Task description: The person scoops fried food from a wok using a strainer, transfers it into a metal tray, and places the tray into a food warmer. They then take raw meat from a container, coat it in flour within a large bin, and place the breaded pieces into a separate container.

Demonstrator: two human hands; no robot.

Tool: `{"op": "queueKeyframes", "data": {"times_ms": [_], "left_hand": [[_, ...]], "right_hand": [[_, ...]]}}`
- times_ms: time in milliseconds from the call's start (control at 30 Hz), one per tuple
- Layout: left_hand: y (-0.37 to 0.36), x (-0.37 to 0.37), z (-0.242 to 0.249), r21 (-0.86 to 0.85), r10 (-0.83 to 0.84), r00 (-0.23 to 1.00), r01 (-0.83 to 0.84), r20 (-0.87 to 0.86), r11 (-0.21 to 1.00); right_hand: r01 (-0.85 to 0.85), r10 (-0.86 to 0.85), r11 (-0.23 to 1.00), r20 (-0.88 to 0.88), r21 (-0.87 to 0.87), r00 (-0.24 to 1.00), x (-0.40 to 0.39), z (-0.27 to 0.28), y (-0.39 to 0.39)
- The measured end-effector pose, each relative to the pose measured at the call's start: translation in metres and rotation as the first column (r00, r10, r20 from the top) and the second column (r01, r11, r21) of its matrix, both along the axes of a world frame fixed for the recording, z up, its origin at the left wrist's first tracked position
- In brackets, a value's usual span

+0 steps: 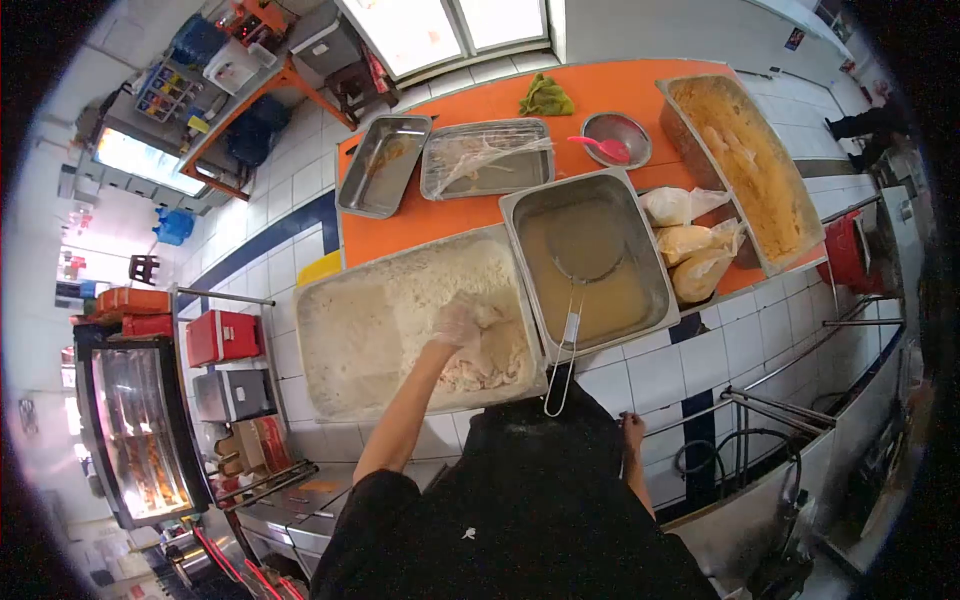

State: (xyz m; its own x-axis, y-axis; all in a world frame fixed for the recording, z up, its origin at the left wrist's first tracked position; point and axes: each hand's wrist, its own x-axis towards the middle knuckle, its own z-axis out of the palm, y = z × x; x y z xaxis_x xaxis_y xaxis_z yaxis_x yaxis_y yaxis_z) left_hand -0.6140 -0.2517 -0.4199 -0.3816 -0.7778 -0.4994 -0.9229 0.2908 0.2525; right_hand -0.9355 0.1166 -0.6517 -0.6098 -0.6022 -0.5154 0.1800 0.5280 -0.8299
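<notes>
My left hand (457, 326), in a clear plastic glove, reaches into white flour in a large metal tray (318, 385). Its fingers blend into the flour and pale, flour-coated pieces (495, 360), so their grip is hidden. My right hand (632, 430) hangs low beside my black apron (540, 470), fingers loosely curled, with nothing visible in them. Right of the flour tray stands a deep metal pan (655, 300) of cloudy liquid. A wire strainer (572, 330) rests in that pan, its long handle reaching over the near rim towards my apron.
On the orange table (470, 215) are an empty-looking metal pan (385, 165), a plastic-covered tray (487, 158), a green cloth (546, 97) and a bowl (632, 130) with a pink scoop (612, 150). Rightward lie filled plastic bags (700, 272) and a long pan of orange-yellow coating (765, 200).
</notes>
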Motion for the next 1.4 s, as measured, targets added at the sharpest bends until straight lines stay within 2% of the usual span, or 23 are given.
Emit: {"op": "queueKeyframes", "data": {"times_ms": [33,67,167,233,267,333,367,433,467,500,533,567,667,733,833,867,900,1000,1033,1100,1233,1300,1400], "left_hand": [[0.004,0.011,-0.003,-0.091,0.013,0.984,-0.029,-0.176,0.995],[0.016,0.02,0.004,-0.079,0.011,0.988,-0.023,-0.151,0.997],[0.056,0.03,0.023,0.065,-0.019,0.926,0.047,-0.376,0.997],[0.079,0.034,0.008,-0.389,-0.241,0.941,0.135,-0.236,0.911],[0.081,0.028,-0.007,-0.392,-0.24,0.943,0.137,-0.229,0.91],[0.085,0.017,-0.046,-0.467,-0.166,0.881,0.384,0.442,0.797],[0.071,0.023,-0.053,-0.466,-0.17,0.877,0.392,0.45,0.793],[0.044,0.041,-0.063,-0.039,-0.001,0.983,0.008,0.185,0.999],[0.038,0.049,-0.069,-0.045,0.002,0.983,0.006,0.185,0.999],[0.03,0.05,-0.063,-0.044,0.032,0.985,-0.041,-0.172,0.998],[0.029,0.051,-0.06,-0.015,0.067,0.861,-0.086,-0.505,0.996],[0.039,0.055,-0.056,-0.007,0.075,0.863,-0.09,-0.5,0.996],[0.054,0.005,0.072,-0.008,0.07,0.893,-0.082,-0.445,0.997],[0.055,-0.001,0.099,0.082,0.338,0.812,-0.341,-0.475,0.936],[0.043,0.1,-0.092,-0.371,-0.05,0.94,-0.083,-0.336,0.925],[0.042,0.078,-0.112,-0.24,0.008,1.0,-0.003,0.018,0.971],[0.043,0.046,-0.129,-0.086,0.012,0.928,0.022,0.372,0.996],[0.058,-0.009,-0.052,0.078,-0.134,0.96,0.118,0.245,0.99],[0.064,0.004,-0.073,0.078,-0.12,0.962,0.103,0.246,0.992],[0.078,0.036,-0.119,-0.399,-0.142,0.99,0.124,-0.015,0.908],[0.039,0.012,-0.022,-0.423,-0.027,0.999,0.005,-0.045,0.906],[0.032,0.0,0.003,-0.116,0.117,0.989,-0.127,-0.091,0.985],[0.022,0.026,-0.01,-0.003,0.276,0.945,-0.281,-0.177,0.96]], "right_hand": [[0.085,-0.074,0.993,0.121,-0.087,0.99,-0.006,-0.005,-0.009],[0.016,-0.02,1.0,0.142,0.026,0.99,-0.015,0.011,-0.016],[0.015,-0.032,0.996,0.19,0.088,0.981,-0.035,0.024,-0.026],[0.04,-0.074,0.984,0.197,0.175,0.977,-0.046,0.026,-0.028],[0.037,-0.072,0.985,0.204,0.171,0.976,-0.052,0.025,-0.029],[0.045,-0.088,0.977,0.205,0.208,0.975,-0.062,0.022,-0.027],[0.073,-0.116,0.978,0.22,0.196,0.969,-0.068,0.004,-0.02],[0.091,-0.138,0.974,0.229,0.206,0.963,-0.067,0.014,-0.018],[0.108,-0.154,0.973,0.228,0.204,0.961,-0.072,0.021,-0.024],[0.095,-0.153,0.971,0.265,0.22,0.952,-0.073,0.024,-0.026],[0.095,-0.155,0.97,0.267,0.223,0.951,-0.073,0.026,-0.027],[0.066,-0.122,0.971,0.239,0.232,0.963,-0.071,0.028,-0.025],[0.064,-0.124,0.966,0.234,0.249,0.964,-0.068,0.027,-0.029],[0.101,-0.168,0.961,0.25,0.259,0.954,-0.066,0.03,-0.028],[0.091,-0.133,0.981,0.243,0.174,0.961,-0.057,0.039,-0.03],[0.078,-0.133,0.972,0.244,0.223,0.961,-0.054,0.038,-0.031],[0.065,-0.133,0.961,0.242,0.27,0.961,-0.052,0.037,-0.033],[0.076,-0.145,0.952,0.22,0.296,0.965,-0.05,0.035,-0.037],[0.057,-0.138,0.947,0.242,0.315,0.96,-0.052,0.029,-0.038],[0.027,-0.107,0.953,0.25,0.303,0.962,-0.053,0.024,-0.039],[0.042,-0.087,0.983,0.251,0.182,0.964,-0.057,0.031,-0.039],[0.035,-0.091,0.973,0.239,0.228,0.967,-0.061,0.031,-0.043],[0.023,-0.087,0.964,0.233,0.266,0.968,-0.061,0.03,-0.042]]}}
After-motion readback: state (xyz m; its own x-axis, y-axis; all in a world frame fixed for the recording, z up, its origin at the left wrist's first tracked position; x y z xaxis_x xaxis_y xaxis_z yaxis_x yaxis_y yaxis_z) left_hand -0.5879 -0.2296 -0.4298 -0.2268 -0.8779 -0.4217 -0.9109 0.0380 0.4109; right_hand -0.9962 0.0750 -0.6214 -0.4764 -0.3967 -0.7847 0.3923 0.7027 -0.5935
